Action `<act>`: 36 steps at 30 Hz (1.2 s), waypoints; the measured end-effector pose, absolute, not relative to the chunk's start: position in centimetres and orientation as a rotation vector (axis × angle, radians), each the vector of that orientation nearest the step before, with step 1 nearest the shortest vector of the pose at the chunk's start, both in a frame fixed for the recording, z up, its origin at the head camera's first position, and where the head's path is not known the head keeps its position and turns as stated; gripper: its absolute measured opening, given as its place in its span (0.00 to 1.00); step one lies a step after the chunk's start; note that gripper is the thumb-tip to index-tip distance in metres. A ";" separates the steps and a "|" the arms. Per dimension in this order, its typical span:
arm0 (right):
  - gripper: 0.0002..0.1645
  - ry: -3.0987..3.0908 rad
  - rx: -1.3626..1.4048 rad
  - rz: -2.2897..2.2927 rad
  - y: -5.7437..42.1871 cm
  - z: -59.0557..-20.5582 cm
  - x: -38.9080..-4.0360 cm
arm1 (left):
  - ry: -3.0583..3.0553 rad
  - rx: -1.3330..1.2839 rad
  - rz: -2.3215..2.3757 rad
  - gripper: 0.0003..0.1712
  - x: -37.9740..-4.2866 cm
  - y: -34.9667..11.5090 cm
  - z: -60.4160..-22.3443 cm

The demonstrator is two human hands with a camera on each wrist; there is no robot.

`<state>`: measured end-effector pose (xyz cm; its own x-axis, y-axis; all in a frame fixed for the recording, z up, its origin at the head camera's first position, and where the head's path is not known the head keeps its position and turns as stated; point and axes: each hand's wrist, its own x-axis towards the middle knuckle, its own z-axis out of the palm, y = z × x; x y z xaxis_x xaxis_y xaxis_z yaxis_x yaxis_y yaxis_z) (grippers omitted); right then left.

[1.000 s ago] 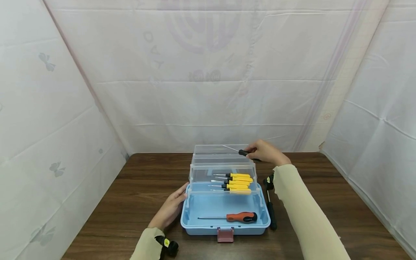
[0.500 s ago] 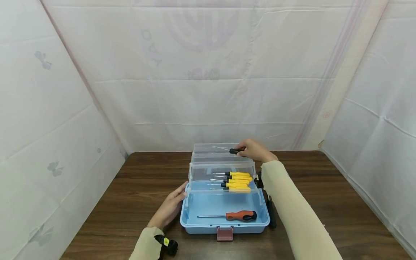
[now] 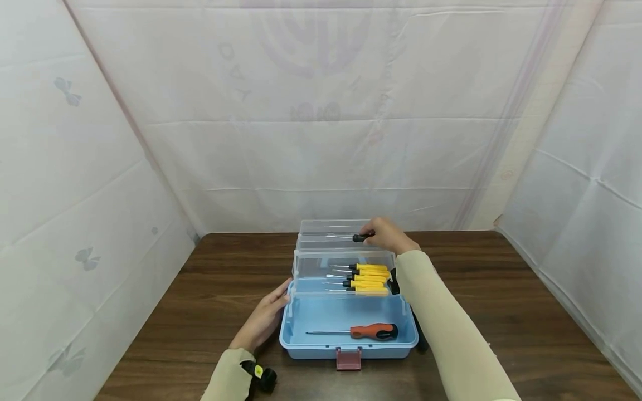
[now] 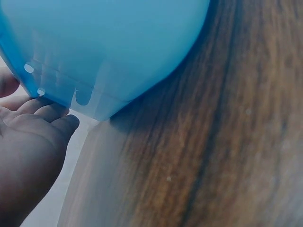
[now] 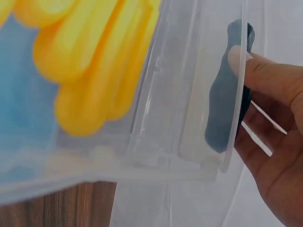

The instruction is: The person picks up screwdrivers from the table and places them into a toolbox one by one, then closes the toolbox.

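Observation:
My right hand (image 3: 387,235) pinches a screwdriver (image 3: 362,238) by its black handle above the upper clear tray (image 3: 313,244) of an opened blue toolbox (image 3: 306,353). In the right wrist view, thumb and fingers hold the black handle (image 5: 222,101) at the tray's clear wall. At the toolbox's left side, my left hand (image 3: 261,320) grips the rim. The left wrist view shows its fingers (image 4: 47,111) against the blue wall. Several yellow-handled screwdrivers (image 3: 368,277) lie side by side in the lower clear tray (image 3: 307,267). An orange-and-black screwdriver (image 3: 373,332) rests on the toolbox floor.
Partly hidden under my right forearm, another black tool handle (image 3: 421,338) lies on the dark wooden table (image 3: 220,278), right of the toolbox. A reddish latch (image 3: 348,359) hangs open at the front. White sheeting (image 3: 321,111) surrounds the table's back and sides.
My right hand has moved left with the black-handled screwdriver and lowered it slightly, levelling its shaft over the upper tray. The left hand stays on the toolbox.

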<state>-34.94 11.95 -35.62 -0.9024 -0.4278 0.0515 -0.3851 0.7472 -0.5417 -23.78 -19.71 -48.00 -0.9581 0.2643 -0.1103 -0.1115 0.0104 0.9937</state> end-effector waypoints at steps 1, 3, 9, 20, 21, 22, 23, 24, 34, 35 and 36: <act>0.16 2.863 -0.662 -0.874 11.9 -35.7 -34.9 | 2.026 0.157 2.033 0.34 -23.8 -19.7 -48.0; 0.16 2.862 -0.647 -0.893 11.9 -35.8 -34.8 | 2.028 0.154 2.032 0.33 -23.8 -19.7 -48.0; 0.15 2.876 -0.618 -0.899 11.7 -36.4 -34.7 | 2.035 0.153 2.024 0.33 -23.7 -19.6 -47.9; 0.14 2.899 -0.581 -0.891 11.5 -36.7 -34.6 | 2.020 0.168 2.030 0.33 -23.8 -19.6 -48.1; 0.14 2.901 -0.580 -0.892 11.5 -36.7 -34.6 | 2.023 0.167 2.029 0.33 -23.8 -19.6 -48.1; 0.14 2.903 -0.582 -0.892 11.5 -36.7 -34.7 | 2.026 0.167 2.027 0.33 -23.8 -19.6 -48.0; 0.14 2.905 -0.583 -0.892 11.5 -36.7 -34.7 | 2.027 0.165 2.026 0.33 -23.8 -19.6 -48.0; 0.14 2.907 -0.582 -0.892 11.5 -36.7 -34.7 | 2.029 0.164 2.024 0.33 -23.8 -19.6 -48.0; 0.15 2.938 -0.510 -0.890 11.3 -36.8 -34.4 | 2.026 0.154 2.022 0.33 -23.8 -19.7 -48.2; 0.15 2.938 -0.506 -0.895 11.3 -36.8 -34.3 | 2.028 0.156 2.021 0.33 -23.8 -19.7 -48.2; 0.16 2.939 -0.504 -0.897 11.3 -36.8 -34.3 | 2.029 0.158 2.021 0.33 -23.8 -19.7 -48.2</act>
